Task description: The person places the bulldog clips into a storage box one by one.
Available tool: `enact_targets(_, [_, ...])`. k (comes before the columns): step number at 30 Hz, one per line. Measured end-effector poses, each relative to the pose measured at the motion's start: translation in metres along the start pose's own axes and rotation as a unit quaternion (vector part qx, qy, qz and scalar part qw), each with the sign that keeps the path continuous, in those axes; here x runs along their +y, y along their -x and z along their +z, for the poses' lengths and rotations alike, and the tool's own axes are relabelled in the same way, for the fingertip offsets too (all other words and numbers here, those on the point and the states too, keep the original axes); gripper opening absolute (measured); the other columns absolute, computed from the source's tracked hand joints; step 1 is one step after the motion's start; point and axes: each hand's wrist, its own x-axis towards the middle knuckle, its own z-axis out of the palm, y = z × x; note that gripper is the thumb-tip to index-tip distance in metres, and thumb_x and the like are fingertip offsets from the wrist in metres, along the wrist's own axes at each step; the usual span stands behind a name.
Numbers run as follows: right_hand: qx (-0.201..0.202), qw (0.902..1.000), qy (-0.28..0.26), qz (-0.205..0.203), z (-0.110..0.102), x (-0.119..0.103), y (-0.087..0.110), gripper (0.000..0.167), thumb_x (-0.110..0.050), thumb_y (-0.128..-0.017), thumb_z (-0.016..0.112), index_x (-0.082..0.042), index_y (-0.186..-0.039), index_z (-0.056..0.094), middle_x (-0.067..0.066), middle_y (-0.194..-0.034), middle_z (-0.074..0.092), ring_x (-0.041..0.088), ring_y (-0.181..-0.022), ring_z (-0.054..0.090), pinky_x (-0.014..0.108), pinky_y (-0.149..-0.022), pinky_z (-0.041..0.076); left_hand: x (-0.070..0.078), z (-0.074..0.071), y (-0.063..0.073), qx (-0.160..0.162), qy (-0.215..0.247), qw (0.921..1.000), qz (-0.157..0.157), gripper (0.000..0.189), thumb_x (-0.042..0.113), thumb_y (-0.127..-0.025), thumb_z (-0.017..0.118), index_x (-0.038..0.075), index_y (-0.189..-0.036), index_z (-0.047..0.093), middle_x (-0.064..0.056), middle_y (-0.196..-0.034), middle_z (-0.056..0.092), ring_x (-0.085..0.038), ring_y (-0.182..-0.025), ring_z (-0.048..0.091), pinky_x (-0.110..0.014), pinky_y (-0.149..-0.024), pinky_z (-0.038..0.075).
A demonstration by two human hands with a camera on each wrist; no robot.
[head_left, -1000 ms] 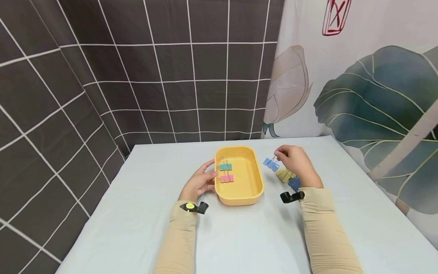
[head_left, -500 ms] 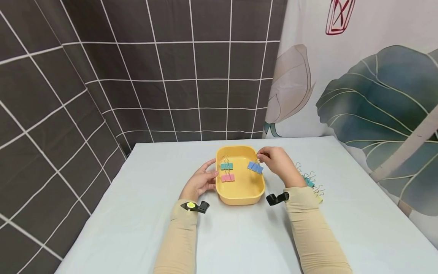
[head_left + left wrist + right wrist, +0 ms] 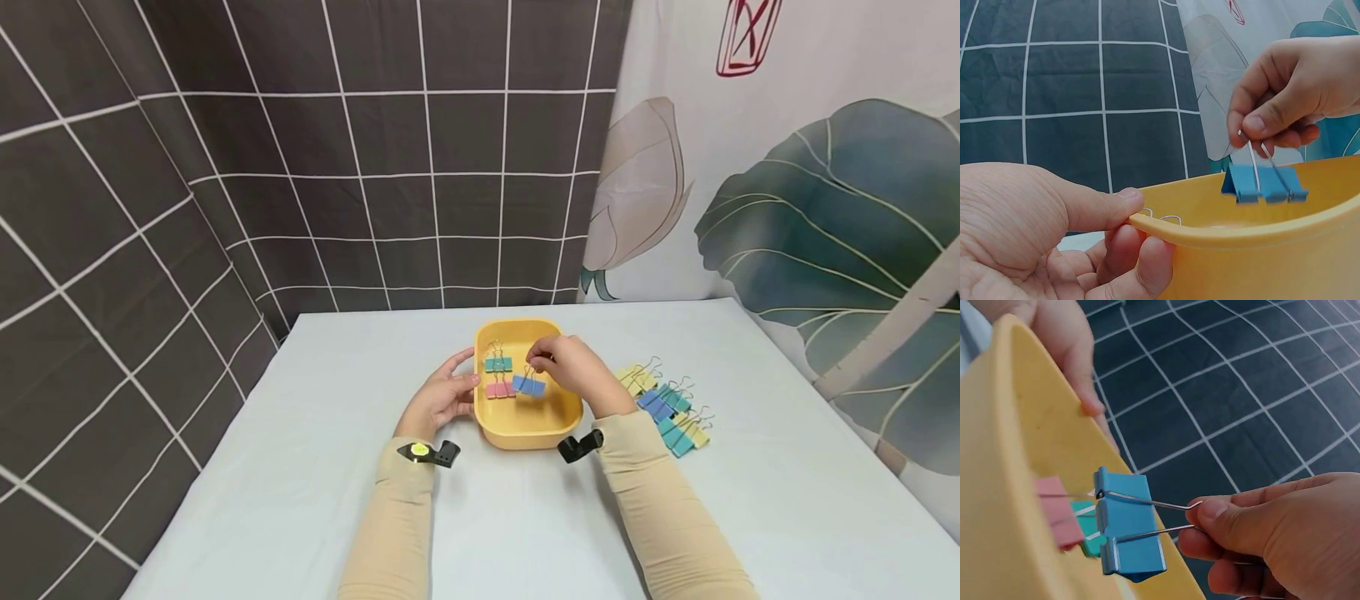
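My right hand (image 3: 570, 367) pinches the wire handles of a blue binder clip (image 3: 1129, 525) between thumb and fingers. The clip hangs over the inside of a yellow plastic tray (image 3: 536, 425), its body pointing down. Two more binder clips lie in the tray along its left side: a teal one (image 3: 498, 364) and, nearer me, a pink one (image 3: 500, 390). With my left hand (image 3: 1085, 231) I grip the tray's left rim, thumb on top and fingers curled below it. In the left wrist view the tray wall hides most of the clips lying inside.
To the right of the tray a loose group of several binder clips lies on the white tabletop (image 3: 315, 383), among them a yellow clip (image 3: 637, 379), a dark blue clip (image 3: 655, 405) and a teal clip (image 3: 677, 437). A dark gridded cloth (image 3: 375, 167) hangs behind.
My right hand has carried the blue binder clip left from the group to over the tray, uncovering the clips on the table. My left hand has stayed on the tray's rim.
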Motion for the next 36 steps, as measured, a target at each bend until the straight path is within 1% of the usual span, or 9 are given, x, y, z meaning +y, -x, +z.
enact_targets(3, [-0.020,0.9997,0.006,-0.010,0.005,-0.006,-0.001,0.010,-0.011,-0.097,0.069,-0.006,-0.101,0.076,0.001,-0.091,0.072,0.018,-0.080,0.061,0.037,-0.079,0.057,0.000,-0.001,0.000,-0.003,0.001,1.0000,0.002,0.064,0.002,-0.100,0.059,0.027,-0.155,0.040,-0.029,-0.133,0.056,-0.017,-0.076,0.064,-0.027,-0.057,0.060])
enact_targets(7, [-0.043,0.9989,0.010,-0.014,0.013,-0.012,-0.004,0.009,-0.011,-0.097,0.069,-0.008,-0.101,0.077,-0.001,-0.090,0.071,0.016,-0.080,0.061,0.036,-0.081,0.058,0.000,-0.001,0.000,-0.005,0.000,1.0000,0.005,0.064,0.002,-0.100,0.059,0.026,-0.155,0.040,-0.030,-0.133,0.056,-0.017,-0.076,0.064,-0.028,-0.057,0.060])
enact_targets(11, [-0.052,0.9980,0.024,-0.028,0.021,-0.015,-0.005,0.009,-0.010,-0.096,0.069,-0.009,-0.100,0.078,-0.003,-0.088,0.072,0.014,-0.080,0.061,0.033,-0.081,0.058,0.000,-0.001,0.000,-0.008,0.006,0.9999,0.006,0.065,0.001,-0.099,0.059,0.026,-0.155,0.039,-0.030,-0.134,0.055,-0.017,-0.075,0.065,-0.028,-0.057,0.060])
enact_targets(17, [-0.058,0.9962,0.038,-0.052,0.029,-0.020,-0.006,0.007,-0.010,-0.094,0.072,-0.010,-0.097,0.079,-0.006,-0.086,0.072,0.015,-0.084,0.062,0.035,-0.085,0.057,0.000,-0.001,0.000,-0.009,0.002,0.9999,0.007,0.064,0.001,-0.099,0.059,0.026,-0.155,0.040,-0.029,-0.131,0.057,-0.017,-0.075,0.065,-0.027,-0.057,0.060])
enact_targets(21, [-0.065,0.9956,0.045,-0.051,0.033,-0.023,-0.006,0.005,-0.014,-0.093,0.074,-0.012,-0.095,0.078,-0.007,-0.083,0.070,0.013,-0.079,0.060,0.033,-0.082,0.056,-0.001,-0.001,0.000,-0.007,0.004,0.9999,0.006,0.064,0.002,-0.099,0.059,0.026,-0.155,0.040,-0.027,-0.130,0.058,-0.017,-0.075,0.064,-0.027,-0.057,0.059])
enact_targets(24, [-0.073,0.9952,0.038,-0.053,0.035,-0.024,-0.005,0.004,-0.012,-0.093,0.074,-0.013,-0.092,0.077,-0.008,-0.080,0.069,0.010,-0.075,0.059,0.030,-0.077,0.056,-0.001,-0.001,-0.001,-0.008,0.007,0.9999,0.004,0.064,0.001,-0.099,0.059,0.026,-0.155,0.040,-0.027,-0.131,0.057,-0.018,-0.075,0.064,-0.027,-0.056,0.059])
enact_targets(28, [-0.087,0.9949,0.028,-0.044,0.038,-0.025,-0.006,0.005,-0.012,-0.093,0.073,-0.014,-0.090,0.076,-0.008,-0.077,0.067,0.009,-0.071,0.059,0.028,-0.073,0.055,0.000,-0.001,-0.001,-0.010,0.007,0.9999,0.004,0.064,0.001,-0.100,0.057,0.025,-0.156,0.038,-0.028,-0.134,0.056,-0.017,-0.075,0.065,-0.026,-0.056,0.059])
enact_targets(31, [-0.095,0.9946,0.027,-0.031,0.040,-0.025,-0.006,0.004,-0.014,-0.093,0.074,-0.013,-0.091,0.076,-0.009,-0.077,0.066,0.010,-0.072,0.058,0.029,-0.075,0.055,0.000,-0.001,-0.002,-0.012,0.007,0.9999,0.002,0.063,0.001,-0.101,0.057,0.025,-0.156,0.038,-0.028,-0.135,0.055,-0.017,-0.075,0.065,-0.026,-0.056,0.059])
enact_targets(36, [-0.101,0.9942,0.027,-0.027,0.044,-0.025,-0.007,0.004,-0.016,-0.093,0.074,-0.013,-0.092,0.077,-0.009,-0.079,0.067,0.011,-0.074,0.057,0.031,-0.078,0.055,0.000,-0.001,-0.001,-0.014,0.007,0.9999,0.001,0.064,0.001,-0.100,0.058,0.025,-0.156,0.038,-0.028,-0.135,0.055,-0.017,-0.075,0.065,-0.027,-0.056,0.059])
